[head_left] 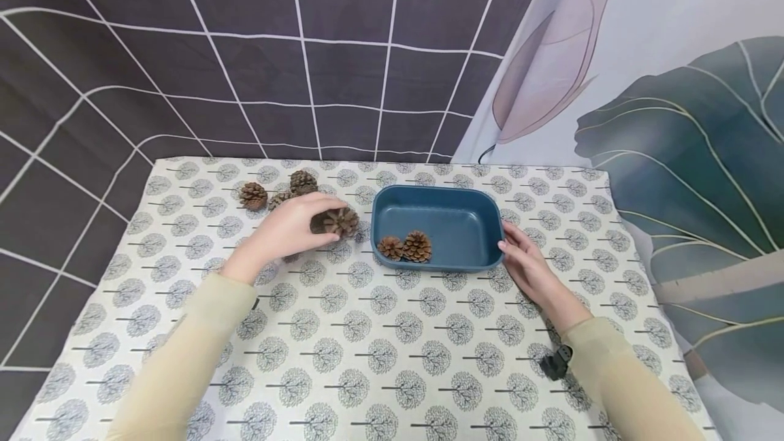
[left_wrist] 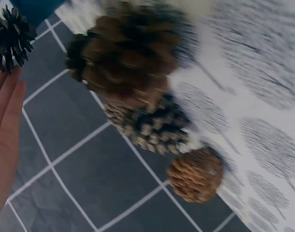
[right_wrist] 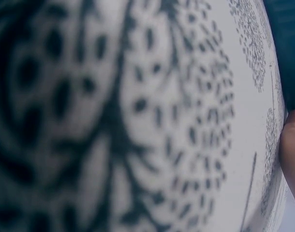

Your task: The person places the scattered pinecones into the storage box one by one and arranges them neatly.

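Note:
My left hand [head_left: 294,223] holds a brown pine cone [head_left: 343,222] by its fingertips, just left of a blue rectangular tub [head_left: 437,194]. The held pine cone [left_wrist: 12,38] shows at the fingers in the left wrist view, with part of the left hand [left_wrist: 5,140] below it. My right hand [head_left: 529,264] touches the tub's right side, thumb and fingertips at the rim. Inside the tub, at its front left, lie a smaller pine cone [head_left: 390,248] and a larger pine cone [head_left: 418,246]. The right wrist view catches only part of the right hand [right_wrist: 292,150] beside the tub [right_wrist: 287,48].
Behind the left hand, a brown pine cone [head_left: 253,196], a partly hidden pine cone [head_left: 278,200] and a greyish pine cone [head_left: 303,182] sit close together. A tree-print cloth [head_left: 380,359] covers the table, which meets a dark grid-patterned backdrop [head_left: 343,73].

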Demonstrator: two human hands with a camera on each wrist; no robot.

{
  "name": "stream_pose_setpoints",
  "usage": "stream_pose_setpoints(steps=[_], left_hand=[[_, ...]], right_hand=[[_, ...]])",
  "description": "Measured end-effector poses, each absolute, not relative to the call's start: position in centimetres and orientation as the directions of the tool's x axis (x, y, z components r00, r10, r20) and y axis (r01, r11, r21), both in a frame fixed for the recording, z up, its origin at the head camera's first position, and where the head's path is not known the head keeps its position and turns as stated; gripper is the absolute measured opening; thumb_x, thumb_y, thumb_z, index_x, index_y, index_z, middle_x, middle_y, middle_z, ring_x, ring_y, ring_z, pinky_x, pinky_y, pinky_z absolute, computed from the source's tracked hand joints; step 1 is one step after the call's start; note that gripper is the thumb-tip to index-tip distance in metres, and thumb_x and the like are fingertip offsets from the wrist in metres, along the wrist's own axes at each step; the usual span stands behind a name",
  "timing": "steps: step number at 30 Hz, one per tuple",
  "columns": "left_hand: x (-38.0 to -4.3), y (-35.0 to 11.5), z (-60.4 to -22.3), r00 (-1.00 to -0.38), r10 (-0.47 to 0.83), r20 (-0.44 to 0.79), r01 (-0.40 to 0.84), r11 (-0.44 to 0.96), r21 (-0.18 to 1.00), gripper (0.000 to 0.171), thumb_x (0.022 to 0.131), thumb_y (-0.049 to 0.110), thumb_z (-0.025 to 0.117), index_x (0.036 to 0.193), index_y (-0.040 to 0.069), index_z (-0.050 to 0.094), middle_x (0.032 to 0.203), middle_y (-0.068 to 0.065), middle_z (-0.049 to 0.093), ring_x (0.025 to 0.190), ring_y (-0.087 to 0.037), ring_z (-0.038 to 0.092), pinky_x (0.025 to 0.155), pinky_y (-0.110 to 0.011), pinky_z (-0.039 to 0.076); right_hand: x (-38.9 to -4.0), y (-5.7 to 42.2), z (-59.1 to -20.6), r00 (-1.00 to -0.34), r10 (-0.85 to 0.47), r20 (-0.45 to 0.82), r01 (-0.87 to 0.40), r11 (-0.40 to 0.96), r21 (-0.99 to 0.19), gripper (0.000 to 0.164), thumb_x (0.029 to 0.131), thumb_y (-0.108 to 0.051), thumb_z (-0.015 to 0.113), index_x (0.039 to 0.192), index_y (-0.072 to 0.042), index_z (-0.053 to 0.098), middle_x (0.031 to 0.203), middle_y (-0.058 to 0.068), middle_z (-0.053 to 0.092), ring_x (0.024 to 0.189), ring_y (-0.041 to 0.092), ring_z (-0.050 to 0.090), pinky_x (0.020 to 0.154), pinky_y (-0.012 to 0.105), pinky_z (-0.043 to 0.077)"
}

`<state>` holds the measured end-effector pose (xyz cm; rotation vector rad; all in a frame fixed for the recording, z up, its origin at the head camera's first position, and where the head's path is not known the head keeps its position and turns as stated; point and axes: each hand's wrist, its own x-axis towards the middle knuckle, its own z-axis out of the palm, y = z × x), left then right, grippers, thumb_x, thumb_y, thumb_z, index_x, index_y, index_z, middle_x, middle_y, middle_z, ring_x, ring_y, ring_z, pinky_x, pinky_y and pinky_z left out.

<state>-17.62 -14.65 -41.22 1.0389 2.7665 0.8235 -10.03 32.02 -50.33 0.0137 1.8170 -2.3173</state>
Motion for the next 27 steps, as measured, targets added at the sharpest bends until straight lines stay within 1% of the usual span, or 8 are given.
stream_pose_setpoints(steps=[3,7,9,12,18,20,24,27], left_hand=[[-17.9,-13.6,-40.6,-0.756,0.64,0.138,0.61,0.611,0.504,0.06,0.09,0.024,0.085,0.143,0.006,0.064,0.149,-0.018,0.064,0.138,-0.04,0.062,0.123,-0.059,0.044],[-18.3,-12.0,-40.1,-0.744,0.651,0.148,0.623,0.597,0.506,0.061,0.091,0.022,0.084,0.145,0.007,0.063,0.151,-0.016,0.063,0.141,-0.04,0.059,0.127,-0.056,0.041],[-18.5,-11.1,-39.9,-0.737,0.659,0.149,0.63,0.591,0.504,0.06,0.091,0.022,0.084,0.145,0.006,0.063,0.151,-0.016,0.063,0.141,-0.039,0.06,0.126,-0.055,0.042],[-18.9,-9.7,-39.7,-0.719,0.679,0.149,0.649,0.58,0.492,0.06,0.092,0.024,0.083,0.145,0.007,0.063,0.151,-0.015,0.063,0.141,-0.038,0.059,0.126,-0.054,0.042],[-19.7,-6.3,-39.1,-0.666,0.735,0.128,0.688,0.539,0.486,0.06,0.093,0.027,0.082,0.148,0.01,0.062,0.152,-0.013,0.062,0.14,-0.033,0.061,0.125,-0.051,0.046],[-19.9,-5.2,-39.0,-0.651,0.748,0.13,0.697,0.52,0.493,0.061,0.093,0.027,0.083,0.148,0.01,0.062,0.152,-0.012,0.063,0.139,-0.031,0.062,0.124,-0.05,0.047],[-20.0,-3.1,-39.2,-0.638,0.756,0.145,0.693,0.481,0.537,0.061,0.093,0.028,0.084,0.147,0.011,0.063,0.151,-0.012,0.064,0.14,-0.03,0.061,0.125,-0.047,0.046],[-19.9,-1.5,-39.5,-0.632,0.759,0.157,0.684,0.451,0.573,0.06,0.092,0.028,0.084,0.146,0.012,0.064,0.152,-0.012,0.063,0.142,-0.029,0.059,0.127,-0.045,0.044]], right_hand=[[-10.0,32.0,-50.3,-0.98,-0.144,-0.135,0.166,-0.23,-0.959,0.059,0.107,0.001,0.05,0.162,-0.002,0.03,0.145,-0.012,0.052,0.131,0.0,0.056,0.113,0.013,0.048],[-10.0,32.0,-50.4,-0.979,-0.146,-0.143,0.173,-0.221,-0.96,0.06,0.107,0.001,0.049,0.163,-0.001,0.027,0.145,-0.013,0.051,0.132,-0.001,0.055,0.113,0.012,0.048],[-10.0,32.1,-50.4,-0.979,-0.15,-0.141,0.171,-0.216,-0.961,0.06,0.107,0.001,0.048,0.163,0.0,0.026,0.145,-0.013,0.05,0.133,-0.001,0.055,0.113,0.012,0.047],[-10.0,32.2,-50.5,-0.979,-0.151,-0.134,0.166,-0.224,-0.96,0.058,0.107,0.001,0.048,0.162,-0.002,0.028,0.146,-0.012,0.05,0.133,-0.001,0.054,0.114,0.012,0.047],[-10.0,32.2,-50.6,-0.981,-0.149,-0.126,0.159,-0.238,-0.958,0.055,0.107,0.002,0.048,0.16,-0.004,0.033,0.146,-0.011,0.052,0.133,0.001,0.055,0.114,0.013,0.048],[-9.9,32.2,-50.5,-0.981,-0.148,-0.128,0.161,-0.241,-0.957,0.055,0.107,0.002,0.049,0.16,-0.004,0.034,0.145,-0.012,0.053,0.132,0.001,0.056,0.114,0.013,0.048],[-10.0,32.2,-50.5,-0.981,-0.155,-0.12,0.155,-0.239,-0.958,0.055,0.107,0.002,0.048,0.16,-0.003,0.033,0.145,-0.013,0.055,0.132,0.0,0.057,0.113,0.013,0.048],[-10.1,32.2,-50.5,-0.981,-0.162,-0.11,0.146,-0.233,-0.961,0.058,0.107,0.002,0.047,0.162,0.0,0.029,0.146,-0.013,0.055,0.132,-0.001,0.057,0.114,0.013,0.048]])
